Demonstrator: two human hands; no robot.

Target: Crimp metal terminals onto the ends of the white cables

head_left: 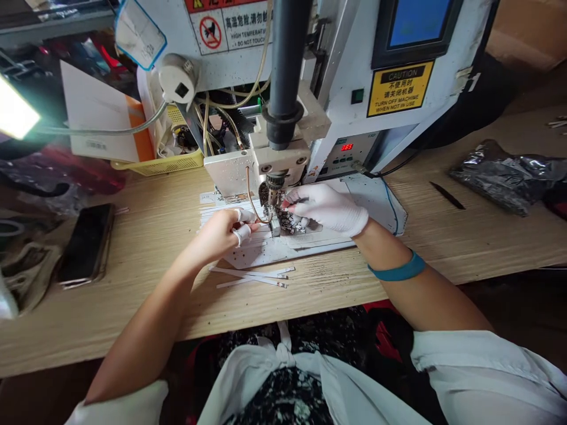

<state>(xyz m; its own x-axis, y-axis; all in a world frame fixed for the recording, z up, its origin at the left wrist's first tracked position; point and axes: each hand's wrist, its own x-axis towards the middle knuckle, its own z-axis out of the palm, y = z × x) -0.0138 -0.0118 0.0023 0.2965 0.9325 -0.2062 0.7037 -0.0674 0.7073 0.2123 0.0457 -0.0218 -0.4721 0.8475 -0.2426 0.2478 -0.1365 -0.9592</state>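
Note:
My left hand (225,230), with white covers on some fingers, is closed just left of the machine's pressing head (275,206). Its fingertips touch together over thin white strips (212,215), and what they hold is too small to make out. From the other side, my right hand (330,208) in a white glove reaches in with bare fingertips pinched by the head. Beneath it lies a pile of small dark and silvery parts (292,221). Whatever sits in that pinch is hidden. Several loose white strips (252,275) lie crossed on the wooden table (336,289) in front.
The white machine (248,47) bears a high-temperature warning, a caution label (401,88) and a red digital display (346,147). A phone (86,242) and a yellow basket (163,164) are at left. Tweezers (447,195) and a plastic bag (500,174) lie right; a lamp (18,109) glows.

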